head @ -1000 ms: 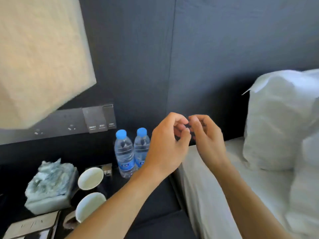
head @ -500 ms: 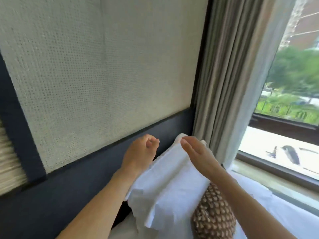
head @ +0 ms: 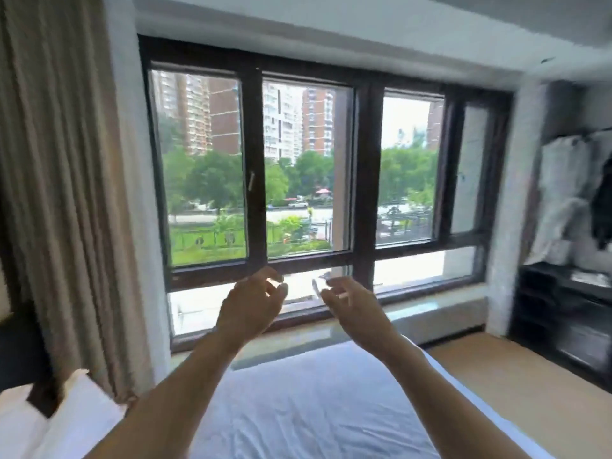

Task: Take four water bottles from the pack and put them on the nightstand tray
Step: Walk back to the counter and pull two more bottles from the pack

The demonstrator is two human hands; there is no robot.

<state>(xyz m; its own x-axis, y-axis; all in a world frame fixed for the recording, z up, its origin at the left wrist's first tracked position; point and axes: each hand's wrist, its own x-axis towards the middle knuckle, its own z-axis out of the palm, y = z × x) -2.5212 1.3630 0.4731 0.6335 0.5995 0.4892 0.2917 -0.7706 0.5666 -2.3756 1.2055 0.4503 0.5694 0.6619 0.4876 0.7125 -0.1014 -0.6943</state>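
My left hand (head: 251, 306) and my right hand (head: 351, 306) are raised side by side in front of the window, above the bed. Both hold nothing, with fingers loosely curled and apart. A small gap separates the two hands. No water bottles, no pack, no nightstand and no tray are in view.
A white bed (head: 318, 409) stretches below my arms. A large dark-framed window (head: 308, 173) fills the wall ahead, with a beige curtain (head: 66, 193) at the left. White pillows (head: 49, 422) lie at the lower left. A dark open wardrobe (head: 569, 226) with hanging clothes stands at the right.
My view has swung right, from the nightstand with two bottles, past the headboard and pillows, to the window. Both hands stayed raised and moved slightly apart, fingers loosening.
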